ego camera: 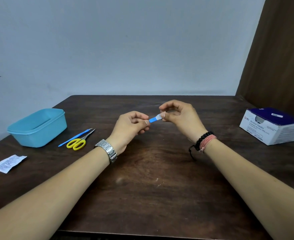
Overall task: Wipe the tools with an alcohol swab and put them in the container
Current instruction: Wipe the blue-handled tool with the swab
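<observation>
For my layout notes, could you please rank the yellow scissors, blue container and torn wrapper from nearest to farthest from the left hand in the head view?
From the left hand:
1. Yellow scissors, just to its left.
2. Blue container, farther left.
3. Torn wrapper, at the table's left edge.

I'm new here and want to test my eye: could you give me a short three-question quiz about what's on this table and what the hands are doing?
1. True or false: the scissors lie inside the blue tub.
2. Which hand holds the white swab against the blue tool? A) left hand B) right hand
3. Fill in: the box of swabs sits at the table's ____ side.

Key: 1. False, they lie on the table beside it. 2. B; the left hand pinches the tool's other end. 3. Right.
</observation>
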Tool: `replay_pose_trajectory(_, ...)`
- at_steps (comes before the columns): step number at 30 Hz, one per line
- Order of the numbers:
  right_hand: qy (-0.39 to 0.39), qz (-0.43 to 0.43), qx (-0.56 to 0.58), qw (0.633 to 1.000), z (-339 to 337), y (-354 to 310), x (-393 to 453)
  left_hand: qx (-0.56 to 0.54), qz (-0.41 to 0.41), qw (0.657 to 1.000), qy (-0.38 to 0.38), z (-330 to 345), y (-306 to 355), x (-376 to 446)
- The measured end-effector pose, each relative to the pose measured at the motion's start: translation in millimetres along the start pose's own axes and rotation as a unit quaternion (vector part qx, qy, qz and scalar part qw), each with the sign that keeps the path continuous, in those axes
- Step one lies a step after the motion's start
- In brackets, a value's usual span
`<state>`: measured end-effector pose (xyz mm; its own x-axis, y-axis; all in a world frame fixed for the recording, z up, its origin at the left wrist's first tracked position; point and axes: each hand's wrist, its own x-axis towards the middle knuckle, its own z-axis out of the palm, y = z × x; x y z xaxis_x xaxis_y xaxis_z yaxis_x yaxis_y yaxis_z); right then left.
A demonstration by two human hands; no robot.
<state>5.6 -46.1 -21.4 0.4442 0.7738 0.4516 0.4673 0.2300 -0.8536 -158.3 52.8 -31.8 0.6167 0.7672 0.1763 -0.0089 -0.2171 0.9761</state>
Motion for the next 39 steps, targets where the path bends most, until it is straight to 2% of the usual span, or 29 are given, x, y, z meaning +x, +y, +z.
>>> replay_pose_trajectory(4, 0.0, -0.01, -0.088, 0.996, 4.6, -0.7, -2.5, 0.039, 0.048, 0.998, -0.026, 5.5, -1.1, -3.5)
replay_pose_trajectory(12, -0.002, -0.015, -0.163, 0.987, 2.1, 2.4, -2.6, 0.038, 0.053, 0.997, -0.029, 4.7, -3.8, -2.1)
replay_pose_trajectory(18, -0.026, 0.018, -0.107, 0.994, 2.0, 3.8, -0.7, 0.047, 0.066, 0.996, -0.021, 3.7, -4.3, 0.0)
replay_pose_trajectory(26, -0.036, -0.007, -0.139, 0.99, 8.7, -0.5, -6.0, 0.072, 0.083, 0.994, 0.0, 5.5, -7.7, -0.7)
replay_pose_trajectory(30, -0.063, 0.021, -0.103, 0.993, 5.6, 0.4, -4.2, 0.085, 0.095, 0.992, 0.001, 2.2, -9.1, 2.9)
replay_pose_trajectory(34, -0.097, 0.066, -0.069, 0.991, 5.5, 3.5, -3.8, 0.142, 0.119, 0.983, 0.002, 0.8, -9.0, 3.7)
replay_pose_trajectory(39, -0.11, 0.081, -0.007, 0.991, -0.4, 2.3, -2.2, 0.136, 0.127, 0.982, -0.021, -0.2, -7.9, 5.1)
